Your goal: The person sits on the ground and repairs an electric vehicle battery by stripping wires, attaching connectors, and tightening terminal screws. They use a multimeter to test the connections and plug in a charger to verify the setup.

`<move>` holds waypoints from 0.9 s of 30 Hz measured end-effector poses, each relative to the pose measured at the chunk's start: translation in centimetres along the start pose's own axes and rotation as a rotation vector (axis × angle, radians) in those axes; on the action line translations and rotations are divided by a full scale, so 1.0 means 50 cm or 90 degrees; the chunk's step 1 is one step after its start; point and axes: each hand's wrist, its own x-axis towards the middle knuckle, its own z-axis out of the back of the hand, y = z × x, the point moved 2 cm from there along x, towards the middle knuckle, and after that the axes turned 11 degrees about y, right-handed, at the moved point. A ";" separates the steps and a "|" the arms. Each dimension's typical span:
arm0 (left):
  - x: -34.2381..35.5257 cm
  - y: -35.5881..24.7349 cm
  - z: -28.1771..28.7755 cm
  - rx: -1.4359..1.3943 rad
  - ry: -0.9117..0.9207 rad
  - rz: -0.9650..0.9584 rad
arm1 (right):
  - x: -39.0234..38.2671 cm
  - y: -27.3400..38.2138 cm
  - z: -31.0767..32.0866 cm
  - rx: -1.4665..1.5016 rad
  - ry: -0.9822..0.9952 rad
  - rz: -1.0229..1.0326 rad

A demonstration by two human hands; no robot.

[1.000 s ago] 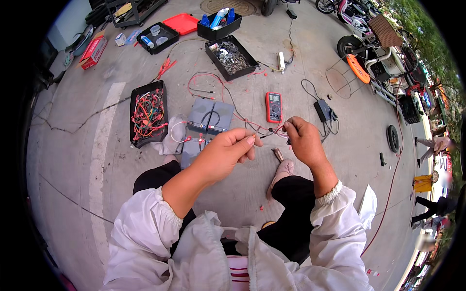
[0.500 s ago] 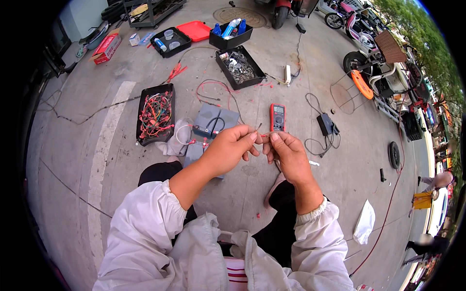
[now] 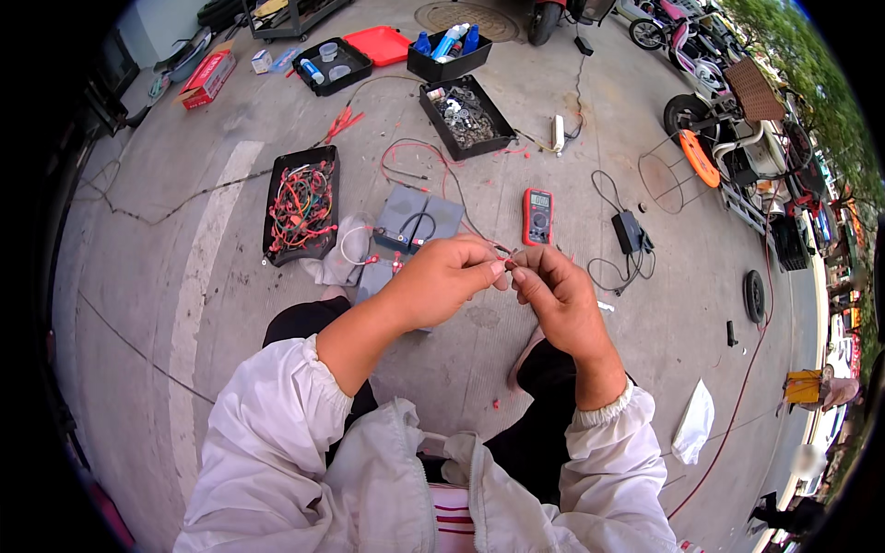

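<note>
Fingertips of both hands meet in front of me around a short red wire piece [image 3: 507, 263] with a dark end. My left hand [image 3: 442, 281] pinches it from the left, and my right hand [image 3: 559, 300] grips it from the right. The fingers cover most of it. Just beyond them, a red multimeter [image 3: 537, 218] lies on the ground. Below and left of my hands are grey battery blocks [image 3: 441, 214] joined by short cables, partly hidden by my left forearm. Farther left, a black tray [image 3: 335, 207] holds tangled coloured wires.
Farther out stand a black bin of small metal parts [image 3: 502, 142], another of bottles [image 3: 426, 66], and a red lid [image 3: 378, 52]. To the right lie a charger [image 3: 628, 233] with coiled cable, a white power strip [image 3: 558, 134] and an orange-topped stool [image 3: 698, 158].
Both hands have shifted slightly right and closer together, covering more of the wire piece. The whole scene sits a little differently as the view has moved.
</note>
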 end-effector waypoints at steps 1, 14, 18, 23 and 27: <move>-0.001 -0.004 0.000 0.015 0.005 0.004 | -0.002 0.000 -0.001 -0.035 -0.018 0.008; -0.009 -0.012 0.004 -0.032 0.020 0.041 | -0.005 0.033 -0.036 -0.587 -0.197 0.264; -0.011 -0.004 0.011 -0.093 0.053 0.089 | -0.006 0.034 -0.044 -0.638 -0.206 0.299; -0.014 -0.002 0.011 -0.068 0.062 0.022 | -0.007 0.029 -0.051 -0.594 -0.172 0.253; -0.017 -0.002 0.013 -0.031 0.070 -0.004 | -0.010 0.023 -0.055 -0.526 -0.143 0.192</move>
